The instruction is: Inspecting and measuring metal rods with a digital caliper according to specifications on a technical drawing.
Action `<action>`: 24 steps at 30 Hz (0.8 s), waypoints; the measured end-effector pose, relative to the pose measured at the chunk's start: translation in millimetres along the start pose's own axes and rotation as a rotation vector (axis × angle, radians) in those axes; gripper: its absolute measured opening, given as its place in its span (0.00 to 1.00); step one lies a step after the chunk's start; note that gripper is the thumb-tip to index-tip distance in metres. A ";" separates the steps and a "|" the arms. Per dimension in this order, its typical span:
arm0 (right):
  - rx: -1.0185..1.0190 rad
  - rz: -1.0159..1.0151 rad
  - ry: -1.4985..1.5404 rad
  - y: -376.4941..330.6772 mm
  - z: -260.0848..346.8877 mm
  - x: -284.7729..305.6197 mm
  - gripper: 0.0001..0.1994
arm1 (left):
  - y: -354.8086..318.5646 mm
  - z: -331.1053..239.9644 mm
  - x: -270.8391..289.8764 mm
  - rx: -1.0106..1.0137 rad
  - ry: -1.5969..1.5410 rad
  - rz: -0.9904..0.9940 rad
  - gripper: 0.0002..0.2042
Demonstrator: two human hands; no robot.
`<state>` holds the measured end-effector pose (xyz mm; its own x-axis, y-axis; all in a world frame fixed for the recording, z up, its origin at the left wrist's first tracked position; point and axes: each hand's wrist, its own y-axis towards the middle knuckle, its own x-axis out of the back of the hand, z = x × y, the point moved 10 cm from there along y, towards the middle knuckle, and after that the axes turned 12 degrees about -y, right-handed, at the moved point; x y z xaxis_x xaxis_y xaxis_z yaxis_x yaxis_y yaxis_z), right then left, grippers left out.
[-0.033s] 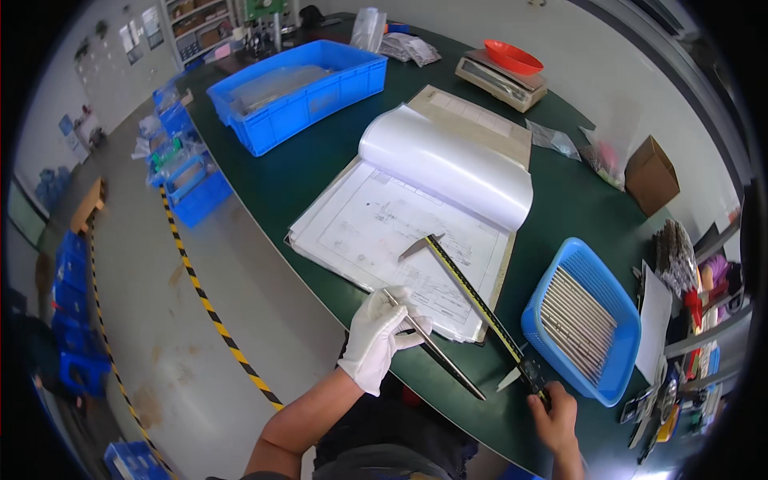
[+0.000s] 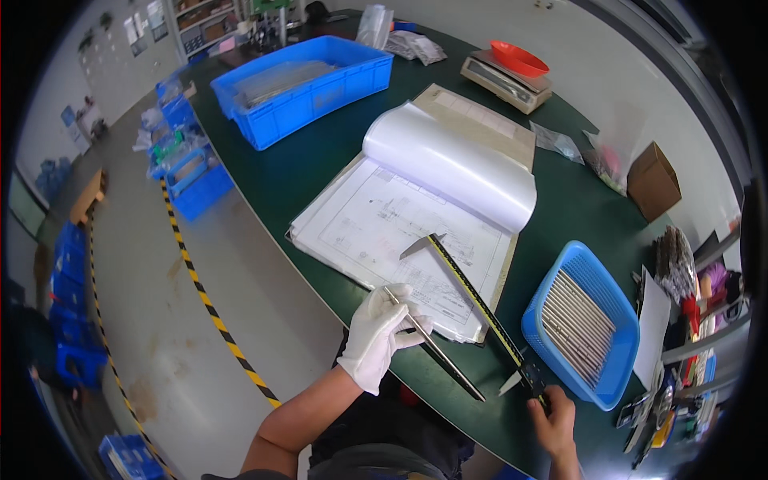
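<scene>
My left hand (image 2: 376, 334), in a white glove, is closed round a slim shiny metal rod (image 2: 442, 359), which slants down to the right over the table's near edge. My bare right hand (image 2: 554, 418) grips the dark body of a caliper (image 2: 478, 301). Its long scale runs up and left above an opened binder of drawings (image 2: 376, 220), and the jaws at its lower part stand apart, with nothing between them. To the right of the caliper, a light blue plastic basket (image 2: 537, 330) holds several similar metal rods (image 2: 578, 324) lying side by side.
A large blue crate (image 2: 312, 108) stands at the far left of the green table (image 2: 276, 188). A scale (image 2: 504, 82) with a red dish (image 2: 520, 58), plastic bags (image 2: 558, 142) and a cardboard box (image 2: 654, 182) line the far right. Hand tools (image 2: 658, 412) lie beyond the basket.
The view has shifted very slightly. Both hands, the rod and the caliper keep practically the same places.
</scene>
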<state>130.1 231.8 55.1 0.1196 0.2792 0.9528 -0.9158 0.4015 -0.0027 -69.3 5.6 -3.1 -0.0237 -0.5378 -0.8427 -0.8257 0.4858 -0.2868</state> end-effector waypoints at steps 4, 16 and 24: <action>0.038 0.000 0.162 -12.8 -2.0 5.3 0.12 | -1.4 -4.1 -0.1 -0.013 -0.006 -0.037 0.11; 0.130 -0.017 0.044 -16.0 18.3 15.5 0.13 | -1.7 -3.0 -1.2 -0.023 -0.013 -0.029 0.10; 0.144 -0.016 0.027 -13.9 14.1 13.6 0.13 | -1.6 -2.8 -1.5 -0.016 0.009 -0.041 0.10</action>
<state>139.1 217.7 72.4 0.1436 0.2979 0.9437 -0.9589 0.2777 0.0583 -69.5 3.6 -0.1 0.0054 -0.5629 -0.8265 -0.8352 0.4520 -0.3134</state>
